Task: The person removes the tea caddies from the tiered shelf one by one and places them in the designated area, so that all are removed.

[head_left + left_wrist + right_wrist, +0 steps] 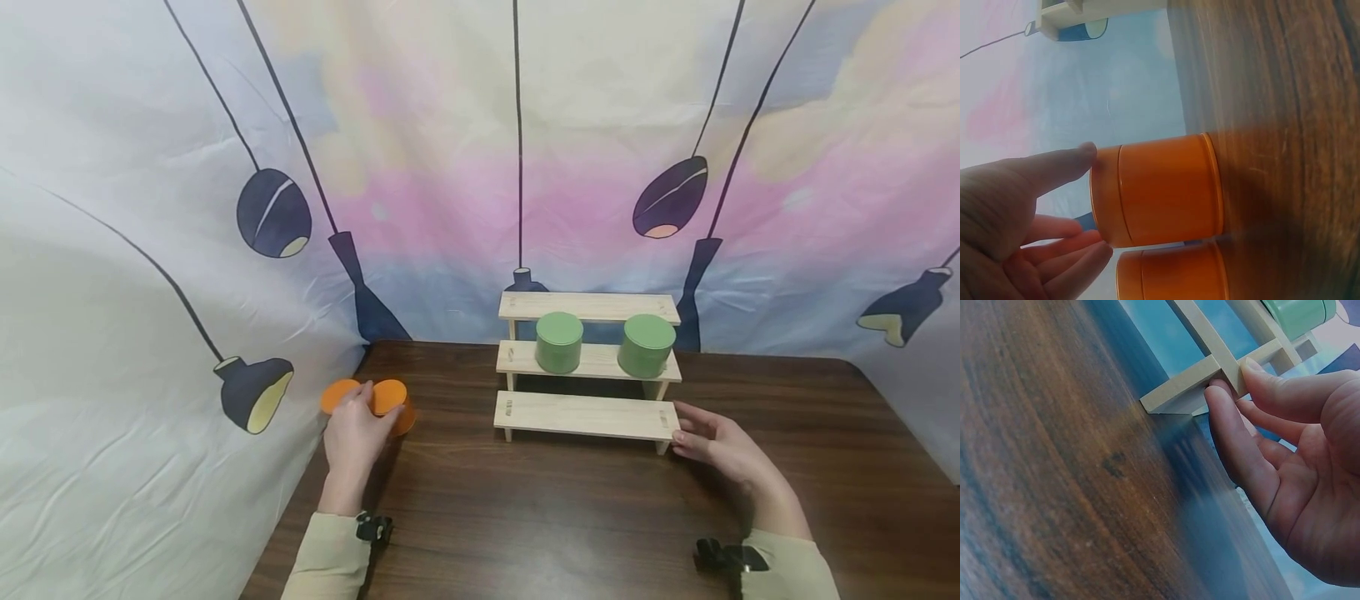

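Two orange lidded tins stand side by side at the table's left. My left hand (354, 433) has its thumb and fingers around the lid end of the right-hand orange tin (1163, 190). The other orange tin (337, 394) is right beside it, partly hidden by my hand in the head view. A three-step pale wooden stand (585, 414) is at the back of the table. My right hand (727, 454) pinches the right end of its lowest step between thumb and fingers. On the middle step sit a green tin (558, 343) and a second green tin (647, 347), spaced apart.
The dark wood-grain table (525, 508) reaches back to a hanging cloth (442, 208) printed with lamps. This cloth also comes down along the left side, close to the orange tins. The top step (588, 306) of the stand is near the back cloth.
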Motion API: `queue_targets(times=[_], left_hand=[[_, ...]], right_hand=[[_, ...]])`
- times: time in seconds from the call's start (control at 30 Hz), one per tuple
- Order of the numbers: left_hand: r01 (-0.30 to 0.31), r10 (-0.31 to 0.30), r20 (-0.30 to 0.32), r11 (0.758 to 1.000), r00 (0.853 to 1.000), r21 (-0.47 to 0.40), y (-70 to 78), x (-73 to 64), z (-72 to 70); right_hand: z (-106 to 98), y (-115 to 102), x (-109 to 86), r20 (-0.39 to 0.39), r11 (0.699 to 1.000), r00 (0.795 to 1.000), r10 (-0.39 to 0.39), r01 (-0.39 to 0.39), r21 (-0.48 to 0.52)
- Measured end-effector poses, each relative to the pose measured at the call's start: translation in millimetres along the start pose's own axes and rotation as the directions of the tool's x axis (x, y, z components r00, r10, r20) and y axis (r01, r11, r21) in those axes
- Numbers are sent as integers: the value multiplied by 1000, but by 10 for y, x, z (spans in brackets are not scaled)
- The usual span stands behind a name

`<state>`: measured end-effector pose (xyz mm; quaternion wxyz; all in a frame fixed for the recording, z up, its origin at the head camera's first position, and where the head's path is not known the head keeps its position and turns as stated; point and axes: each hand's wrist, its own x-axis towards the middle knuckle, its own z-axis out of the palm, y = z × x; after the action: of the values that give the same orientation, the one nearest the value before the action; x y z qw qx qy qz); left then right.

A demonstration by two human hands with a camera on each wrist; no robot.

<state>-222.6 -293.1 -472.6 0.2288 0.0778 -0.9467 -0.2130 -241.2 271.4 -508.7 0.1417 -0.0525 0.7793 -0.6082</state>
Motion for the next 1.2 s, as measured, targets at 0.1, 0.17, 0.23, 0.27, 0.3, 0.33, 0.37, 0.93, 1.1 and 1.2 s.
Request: queue_targets(times=[0.1, 0.17, 0.23, 0.27, 0.3, 0.33, 0.37, 0.93, 1.1, 1.2], left_hand=[[-3, 3, -11, 1000, 1000, -8, 4, 5, -6], [-2, 1, -16, 1000, 1000, -28, 16, 6, -11], [-9, 8, -22, 998, 1000, -56, 39, 4, -19], [-17, 15, -29, 997, 999, -71, 51, 2, -23], [-27, 24, -37, 996, 999, -87, 67, 0, -26], [-42, 38, -47, 994, 998, -102, 86, 0, -29], [-59, 53, -57, 991, 997, -117, 107, -1, -30], [-211, 195, -80, 895, 978, -394, 479, -45, 75], [-245, 240, -69, 862, 968, -443, 683, -43, 202], [-229, 240, -42, 840, 970, -492, 834, -48, 276]], right_hand=[[4, -3, -1, -3, 1000, 1000, 4, -4, 1], [7, -6, -1, -4, 1000, 1000, 8, -8, 5], [11, -11, -2, -8, 1000, 1000, 13, -13, 6], [12, -13, 0, -8, 1000, 1000, 12, -12, 5], [12, -14, 1, -7, 1000, 1000, 12, -12, 7], [12, -16, 1, -6, 1000, 1000, 11, -11, 8], [11, -17, 2, -5, 1000, 1000, 9, -9, 8], [24, 11, 7, 1, 1000, 1000, 2, -2, 4], [17, 12, 2, -1, 1000, 1000, -7, 7, 9], [18, 16, -3, 10, 999, 1000, -17, 17, 34]])
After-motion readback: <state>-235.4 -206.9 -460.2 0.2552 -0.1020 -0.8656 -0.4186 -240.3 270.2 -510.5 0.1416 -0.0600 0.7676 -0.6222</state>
